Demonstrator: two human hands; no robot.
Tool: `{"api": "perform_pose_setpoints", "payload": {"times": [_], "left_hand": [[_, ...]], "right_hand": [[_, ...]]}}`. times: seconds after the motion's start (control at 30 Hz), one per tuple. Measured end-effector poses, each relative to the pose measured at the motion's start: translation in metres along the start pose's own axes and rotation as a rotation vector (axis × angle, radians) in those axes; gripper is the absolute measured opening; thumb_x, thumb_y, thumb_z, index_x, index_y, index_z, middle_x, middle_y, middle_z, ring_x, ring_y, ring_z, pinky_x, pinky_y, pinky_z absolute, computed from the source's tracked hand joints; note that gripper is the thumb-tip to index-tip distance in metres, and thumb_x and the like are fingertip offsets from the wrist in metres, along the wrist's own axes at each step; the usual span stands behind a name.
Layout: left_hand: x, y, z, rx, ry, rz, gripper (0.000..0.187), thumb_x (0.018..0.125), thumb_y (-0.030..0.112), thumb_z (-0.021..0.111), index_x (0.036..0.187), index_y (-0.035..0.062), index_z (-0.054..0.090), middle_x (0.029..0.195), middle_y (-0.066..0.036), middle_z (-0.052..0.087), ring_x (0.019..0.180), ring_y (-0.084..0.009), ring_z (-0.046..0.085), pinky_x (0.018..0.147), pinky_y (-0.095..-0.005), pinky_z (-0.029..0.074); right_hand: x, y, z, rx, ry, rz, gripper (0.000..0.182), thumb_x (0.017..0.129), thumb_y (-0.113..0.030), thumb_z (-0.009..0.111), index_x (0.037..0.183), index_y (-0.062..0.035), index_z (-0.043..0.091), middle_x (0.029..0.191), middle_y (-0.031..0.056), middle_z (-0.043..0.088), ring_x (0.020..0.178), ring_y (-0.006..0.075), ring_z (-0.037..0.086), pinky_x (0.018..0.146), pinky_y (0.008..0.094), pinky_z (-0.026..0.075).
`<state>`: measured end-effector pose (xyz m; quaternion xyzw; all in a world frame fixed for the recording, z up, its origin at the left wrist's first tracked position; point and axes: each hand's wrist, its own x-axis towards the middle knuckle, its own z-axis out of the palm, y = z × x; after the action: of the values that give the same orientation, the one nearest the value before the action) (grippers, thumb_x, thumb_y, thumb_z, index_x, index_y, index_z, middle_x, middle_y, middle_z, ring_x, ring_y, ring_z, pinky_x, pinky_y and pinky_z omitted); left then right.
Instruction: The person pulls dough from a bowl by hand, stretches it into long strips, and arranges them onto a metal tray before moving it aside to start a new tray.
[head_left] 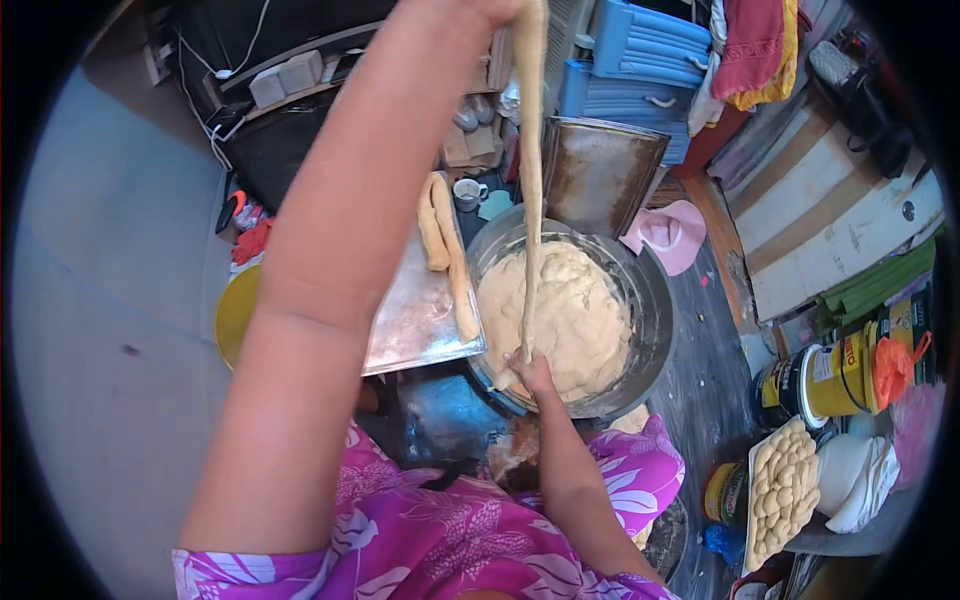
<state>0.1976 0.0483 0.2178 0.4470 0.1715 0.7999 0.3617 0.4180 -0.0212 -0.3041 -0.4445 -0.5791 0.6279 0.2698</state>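
A long rope of dough (533,160) stretches from the top edge of the view down across a big metal basin (655,345). My left arm is raised high, and my left hand (503,10) is at the top edge by the rope's upper end, mostly cut off by the frame. Near the basin's front rim, my right hand (535,374) is closed around the lower end, with a short stub of dough sticking out to its left. A large mass of soft dough (585,315) fills much of the basin. Left of it, thick dough strips (457,270) lie on a metal tray (415,325).
A browned baking tray (603,175) leans behind the basin, beside a pink hat (672,236). At right are yellow buckets (838,378) and a tray of shaped dough pieces (783,490). A white cup (468,192) stands behind the metal tray; a yellow bowl (235,318) is at left.
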Motion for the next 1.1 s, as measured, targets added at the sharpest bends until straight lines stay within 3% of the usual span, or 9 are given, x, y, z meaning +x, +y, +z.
{"api": "perform_pose_setpoints", "payload": {"times": [0.23, 0.3, 0.47, 0.53, 0.57, 0.67, 0.93, 1.0, 1.1], "left_hand": [[-0.087, 0.075, -0.093, -0.157, -0.036, -0.210, 0.033, 0.086, 0.034, 0.054, 0.094, 0.0022, 0.050, 0.066, -0.005, 0.048, 0.049, -0.0130, 0.045, 0.049, -0.0273, 0.041], [-0.127, 0.099, -0.099, -0.262, -0.108, -0.169, 0.035, 0.092, 0.033, 0.045, 0.097, -0.0022, 0.046, 0.064, -0.005, 0.042, 0.050, -0.0116, 0.040, 0.051, -0.0282, 0.039], [-0.215, 0.118, -0.106, -0.329, -0.129, -0.042, 0.042, 0.093, 0.042, 0.041, 0.105, 0.0009, 0.038, 0.064, -0.004, 0.044, 0.047, -0.0111, 0.041, 0.047, -0.0256, 0.037], [-0.247, 0.107, -0.113, -0.333, -0.034, -0.106, 0.045, 0.092, 0.046, 0.040, 0.104, 0.0018, 0.041, 0.063, -0.005, 0.046, 0.045, -0.0119, 0.043, 0.044, -0.0271, 0.038], [-0.262, 0.098, -0.114, -0.351, 0.047, -0.186, 0.047, 0.092, 0.047, 0.039, 0.103, 0.0018, 0.043, 0.062, -0.005, 0.046, 0.046, -0.0121, 0.043, 0.045, -0.0276, 0.038], [-0.296, 0.063, -0.126, -0.347, 0.251, -0.452, 0.047, 0.092, 0.047, 0.039, 0.099, 0.0020, 0.048, 0.060, -0.004, 0.046, 0.046, -0.0129, 0.044, 0.046, -0.0292, 0.038], [-0.304, 0.031, -0.133, -0.393, 0.292, -0.649, 0.043, 0.091, 0.045, 0.042, 0.097, 0.0029, 0.050, 0.060, -0.005, 0.047, 0.047, -0.0136, 0.044, 0.049, -0.0296, 0.039], [-0.300, 0.028, -0.130, -0.366, 0.284, -0.649, 0.043, 0.092, 0.044, 0.041, 0.097, 0.0029, 0.050, 0.061, -0.005, 0.047, 0.047, -0.0138, 0.045, 0.050, -0.0295, 0.039], [-0.294, 0.025, -0.134, -0.383, 0.300, -0.612, 0.042, 0.092, 0.043, 0.039, 0.098, 0.0028, 0.050, 0.061, -0.005, 0.047, 0.047, -0.0138, 0.045, 0.050, -0.0294, 0.039]], "right_hand": [[0.032, -0.098, 0.028, -0.043, -0.208, -0.050, 0.030, 0.073, -0.014, 0.067, 0.097, -0.0002, 0.057, 0.087, 0.0108, 0.058, 0.077, 0.0207, 0.056, 0.070, 0.0360, 0.046], [0.039, -0.128, 0.041, -0.821, -0.092, -0.812, 0.029, 0.073, -0.010, 0.063, 0.101, -0.0026, 0.058, 0.100, 0.0147, 0.052, 0.085, 0.0289, 0.055, 0.075, 0.0358, 0.045], [0.044, -0.142, 0.096, -0.599, 0.026, -0.730, 0.023, 0.077, -0.010, 0.059, 0.099, -0.0048, 0.061, 0.097, 0.0166, 0.052, 0.088, 0.0322, 0.054, 0.075, 0.0360, 0.046], [0.067, -0.091, 0.116, 0.127, -0.127, -0.204, 0.027, 0.076, -0.009, 0.061, 0.103, -0.0069, 0.061, 0.112, 0.0185, 0.050, 0.093, 0.0333, 0.054, 0.078, 0.0363, 0.047], [0.056, -0.085, 0.112, -0.638, -0.146, -0.470, 0.033, 0.083, -0.016, 0.049, 0.114, -0.0080, 0.057, 0.129, 0.0167, 0.043, 0.112, 0.0312, 0.048, 0.095, 0.0368, 0.037], [0.036, -0.089, 0.118, -1.198, -0.161, -0.726, 0.033, 0.083, -0.015, 0.047, 0.115, -0.0110, 0.057, 0.133, 0.0142, 0.040, 0.121, 0.0291, 0.040, 0.101, 0.0414, 0.030], [0.047, -0.115, 0.137, -0.899, -0.293, -0.644, 0.037, 0.083, -0.019, 0.048, 0.119, -0.0134, 0.055, 0.137, 0.0106, 0.036, 0.128, 0.0273, 0.031, 0.106, 0.0550, 0.014], [0.046, -0.122, 0.142, -1.315, -0.262, -0.561, 0.046, 0.087, -0.026, 0.045, 0.132, -0.0146, 0.042, 0.145, 0.0067, 0.023, 0.134, 0.0237, 0.021, 0.108, 0.0552, 0.008], [0.049, -0.119, 0.143, -1.266, -0.217, -0.493, 0.051, 0.090, -0.035, 0.039, 0.137, -0.0140, 0.034, 0.147, 0.0090, 0.018, 0.136, 0.0219, 0.017, 0.109, 0.0532, 0.005]]}}
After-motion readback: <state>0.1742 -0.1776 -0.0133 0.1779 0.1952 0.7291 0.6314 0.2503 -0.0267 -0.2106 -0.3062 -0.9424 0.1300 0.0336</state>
